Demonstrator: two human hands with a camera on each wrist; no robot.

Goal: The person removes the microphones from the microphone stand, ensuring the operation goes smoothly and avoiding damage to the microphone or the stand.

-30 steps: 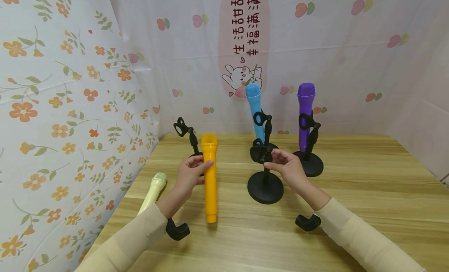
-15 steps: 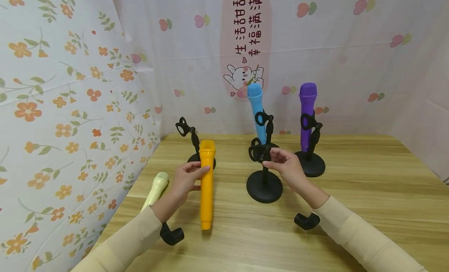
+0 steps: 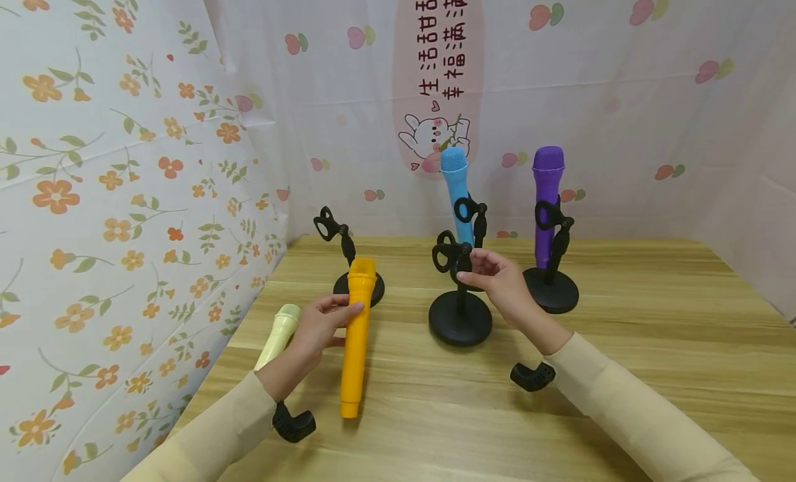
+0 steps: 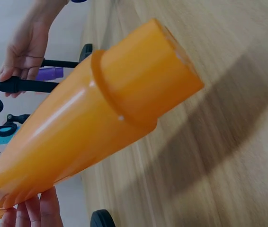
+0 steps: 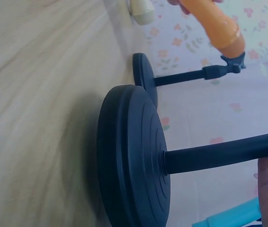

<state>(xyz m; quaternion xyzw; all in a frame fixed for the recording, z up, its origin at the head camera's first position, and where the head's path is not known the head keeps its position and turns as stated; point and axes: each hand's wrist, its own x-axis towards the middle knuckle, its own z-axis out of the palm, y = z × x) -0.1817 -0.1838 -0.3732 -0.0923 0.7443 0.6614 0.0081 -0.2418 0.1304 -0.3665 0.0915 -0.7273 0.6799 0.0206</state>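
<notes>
My left hand (image 3: 316, 330) holds an orange microphone (image 3: 357, 344) between thumb and fingers, head end up and slightly leaning. In the left wrist view the tail of the orange microphone (image 4: 129, 71) hangs over the wood, casting a shadow. My right hand (image 3: 502, 283) pinches the upper pole of a black microphone stand (image 3: 460, 320), just under its clip, which has nothing in it. The stand's round base (image 5: 134, 156) fills the middle of the right wrist view, close over the table. The left hand is mostly cut off in its own wrist view.
Behind stand a blue microphone (image 3: 457, 185) and a purple microphone (image 3: 547, 181), each at a black stand. Another black stand (image 3: 348, 247) with a bare clip is at the back left. A pale yellow microphone (image 3: 276, 337) lies on the wooden table (image 3: 653, 316) beside my left forearm.
My left hand has drawn the orange microphone left and toward me, tilting it a little. The right hand has shifted the black stand slightly left and away from me.
</notes>
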